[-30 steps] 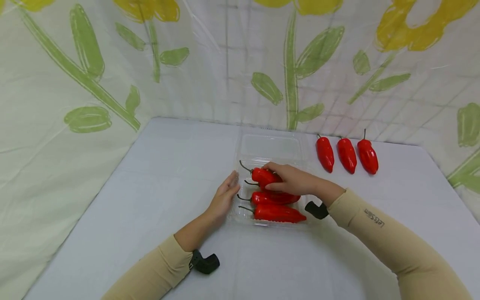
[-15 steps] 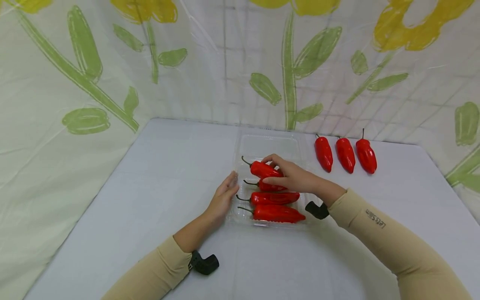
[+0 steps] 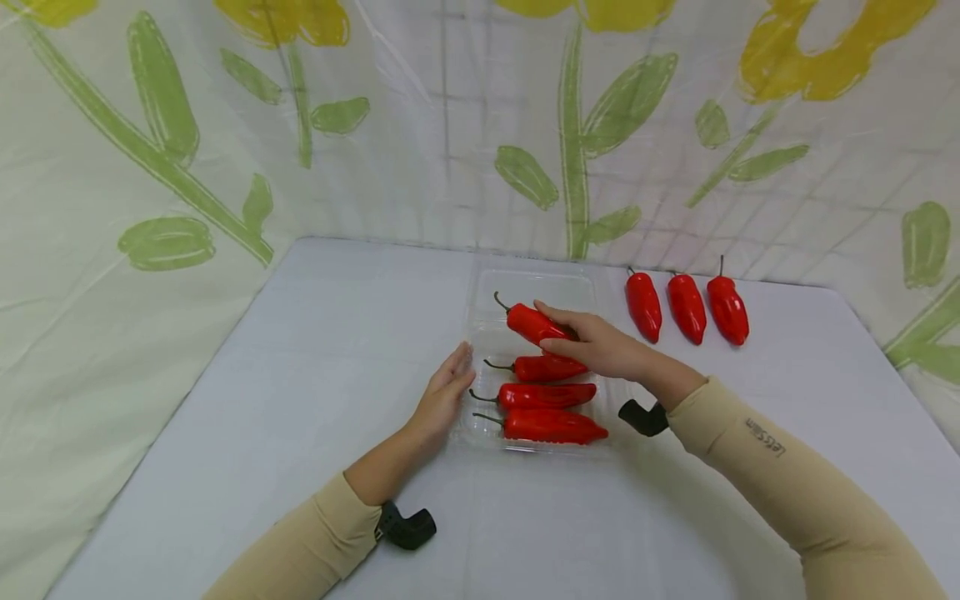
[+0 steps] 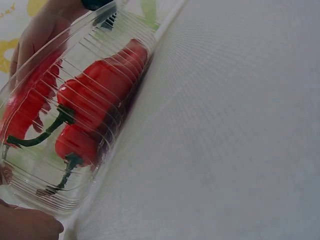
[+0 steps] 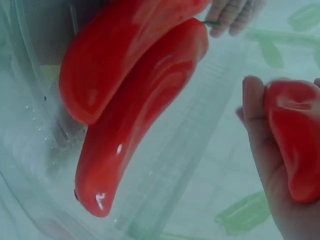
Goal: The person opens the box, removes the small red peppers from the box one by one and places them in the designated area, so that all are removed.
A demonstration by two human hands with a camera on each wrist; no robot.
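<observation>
A clear plastic clamshell container point(image 3: 468, 433) lies on the table with its lid folded back. Three red chili peppers with green stems, one of them the front pepper point(image 3: 555, 425), lie side by side in it. My right hand point(image 3: 600, 342) grips another red chili pepper point(image 3: 534, 323) above the back of the tray; the right wrist view shows this held pepper point(image 5: 297, 140) against the palm. My left hand point(image 3: 438, 404) rests along the container's left wall, fingers extended. In the left wrist view its thumb point(image 4: 30, 222) is beside the ribbed plastic wall point(image 4: 45, 200).
Three more red chili peppers, including the middle pepper point(image 3: 687, 308), lie in a row at the back right of the white table point(image 3: 337, 333). Behind the table hangs a flower-patterned curtain point(image 3: 412, 150). A black wrist camera point(image 3: 408, 529) sits on the left wrist.
My right hand has drawn the held pepper up and toward the back, apart from the pepper beneath it. The left hand stays against the container.
</observation>
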